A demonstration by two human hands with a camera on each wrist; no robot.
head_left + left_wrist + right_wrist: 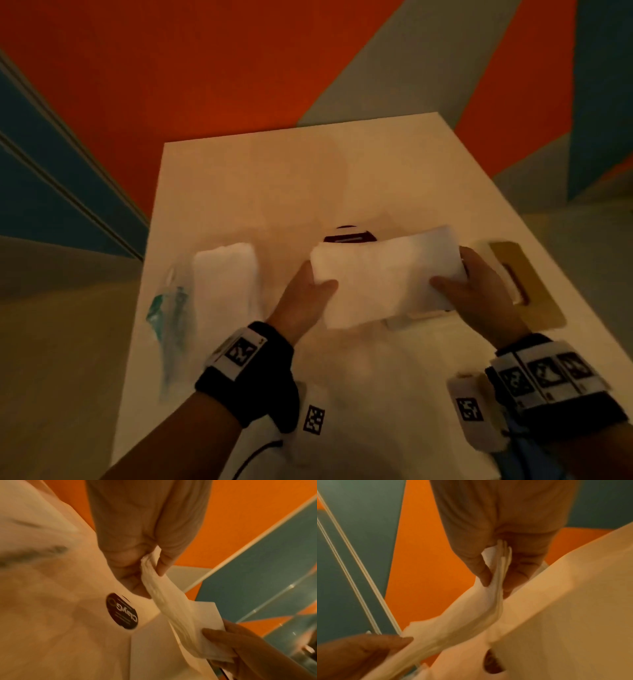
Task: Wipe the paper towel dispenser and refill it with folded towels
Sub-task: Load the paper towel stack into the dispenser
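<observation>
Thin stack of white folded paper towels point(387, 277) held level above the middle of the white table point(274, 178), stretched between 2 hands. Left hand point(305, 298) pinches the left end, thumb on top and fingers beneath; right hand point(476, 294) pinches the right end the same way, and both wrist views show the layered edges squeezed between thumb and fingers. Under the stack, partly hidden, sits what looks like the low white dispenser box point(411, 317) with a dark round label point(346, 236) showing past the far edge; its opening cannot be made out from the head view. Judgement: this is the refill step, towels being lined up over the box. To do it well, keep both pinches even so the stack stays flat, square its long edges to the box walls, then lower both ends together so no sheet buckles or fans out. Left of the hands lies a second white towel bundle point(226, 274) beside a clear plastic wrapper with green print point(169, 308). At the right, a flat tan panel with a slot point(524, 284) rests on the table.
</observation>
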